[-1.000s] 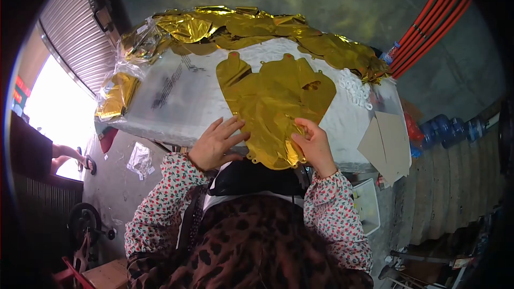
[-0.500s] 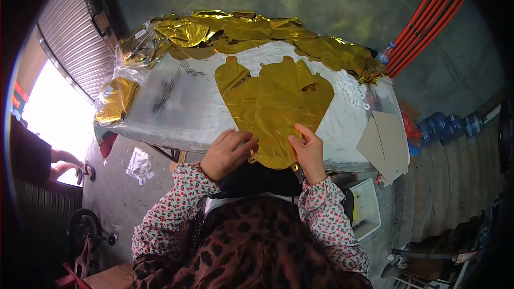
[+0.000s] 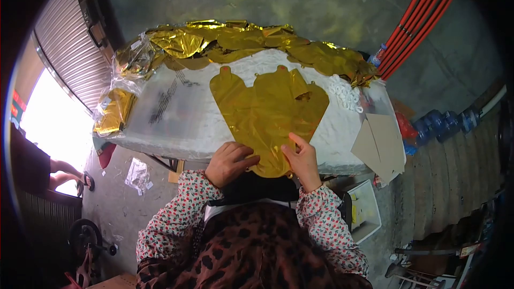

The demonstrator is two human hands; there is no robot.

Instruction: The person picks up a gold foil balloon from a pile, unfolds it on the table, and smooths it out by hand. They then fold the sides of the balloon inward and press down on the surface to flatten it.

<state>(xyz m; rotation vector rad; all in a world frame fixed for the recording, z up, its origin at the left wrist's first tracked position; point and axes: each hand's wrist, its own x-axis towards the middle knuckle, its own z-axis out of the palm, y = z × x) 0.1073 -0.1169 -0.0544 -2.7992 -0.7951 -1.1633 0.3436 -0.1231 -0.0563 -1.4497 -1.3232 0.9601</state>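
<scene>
A flat, uninflated gold foil balloon [image 3: 270,109] lies on the plastic-wrapped table, its narrow lower end reaching past the front edge. My left hand [image 3: 229,163] is at the left edge of that end, fingers curled and closed on the foil. On the opposite edge, my right hand [image 3: 303,161] holds the balloon, thumb and forefinger lying on top of the foil; its other fingers are partly hidden. Small tabs stick out along the balloon's outline, and a dark fold shows near its upper right.
More gold foil balloons [image 3: 230,43] are heaped along the table's far edge. A bagged gold pack [image 3: 116,111] lies left. White rings [image 3: 347,93] and cardboard sheets [image 3: 378,144] lie right. A white bin [image 3: 369,219] stands below. Another person's legs [image 3: 67,174] show at far left.
The whole view has shifted slightly, with the table appearing lower. My right hand's thumb and forefinger have slid a little over the foil; my left fingers have come further onto its edge.
</scene>
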